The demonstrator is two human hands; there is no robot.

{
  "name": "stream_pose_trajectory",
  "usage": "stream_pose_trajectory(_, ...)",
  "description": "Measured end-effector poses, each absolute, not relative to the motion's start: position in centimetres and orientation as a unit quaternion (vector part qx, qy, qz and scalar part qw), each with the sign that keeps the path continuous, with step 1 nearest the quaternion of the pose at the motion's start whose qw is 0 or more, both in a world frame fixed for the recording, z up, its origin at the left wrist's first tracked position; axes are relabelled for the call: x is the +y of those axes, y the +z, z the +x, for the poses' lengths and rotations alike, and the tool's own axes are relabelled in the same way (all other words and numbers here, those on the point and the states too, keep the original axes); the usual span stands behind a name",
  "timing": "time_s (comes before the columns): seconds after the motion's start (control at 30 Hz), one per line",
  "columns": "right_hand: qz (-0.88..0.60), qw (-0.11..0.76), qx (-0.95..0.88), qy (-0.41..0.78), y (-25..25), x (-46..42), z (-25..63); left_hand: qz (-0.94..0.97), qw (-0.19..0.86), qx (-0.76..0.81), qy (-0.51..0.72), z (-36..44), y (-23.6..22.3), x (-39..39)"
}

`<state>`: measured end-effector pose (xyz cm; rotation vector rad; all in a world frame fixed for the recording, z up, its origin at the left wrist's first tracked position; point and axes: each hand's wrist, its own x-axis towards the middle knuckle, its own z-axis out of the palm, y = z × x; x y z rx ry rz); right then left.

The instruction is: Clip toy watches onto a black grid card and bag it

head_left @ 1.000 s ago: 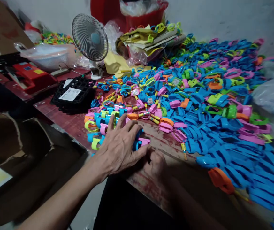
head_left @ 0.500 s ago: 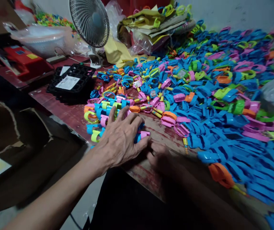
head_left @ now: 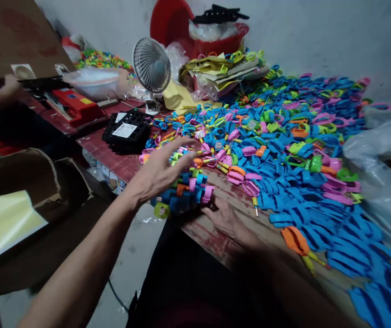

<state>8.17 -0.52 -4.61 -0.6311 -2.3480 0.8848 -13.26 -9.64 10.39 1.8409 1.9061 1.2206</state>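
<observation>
A dense block of blue, pink, green and orange plastic toys (head_left: 182,193), shaped like small watch bands, sits at the table's near edge. My left hand (head_left: 164,166) is over its upper left part, fingers stretched and spread; whether the fingertips touch it I cannot tell. By the block's lower right corner is my right hand (head_left: 226,221), low on the table, thumb and fingers apart, with nothing visible in it. Its thumb points at the block's edge. What lies under the block is hidden. Loose toys, some with yellow sticks, lie just beyond both hands.
A big heap of blue toys (head_left: 284,173) covers the table's right side. Behind the block are stacked black trays (head_left: 129,132) and a fan (head_left: 152,65). An open carton (head_left: 14,168) stands at left. Another person's hand (head_left: 11,86) shows near a red machine (head_left: 79,107).
My left hand has lifted and spread off the block's top. My right hand has uncurled beside the corner. The view has tilted up, bringing in red basins and another person's arm.
</observation>
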Motion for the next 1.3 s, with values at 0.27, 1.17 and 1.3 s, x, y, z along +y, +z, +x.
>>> stream_pose_trajectory(0.27, -0.306, 0.273, -0.845, 0.342, -3.4, -2.1, 7.8, 0.256, 0.056, 0.621, 0.739, -16.1, 0.0, -17.5)
stream_pose_trajectory(1.17, -0.071, 0.34, -0.935, -0.077, 0.1, -3.3, 3.6, 0.345, 0.245, 0.626, 0.655, -9.9, -5.9, -17.6)
stream_pose_trajectory(1.3, -0.074, 0.326, -0.94, -0.072, 1.1, -3.5, 4.1, 0.352, 0.279, 0.614, 0.649, -9.9, -5.8, -18.0)
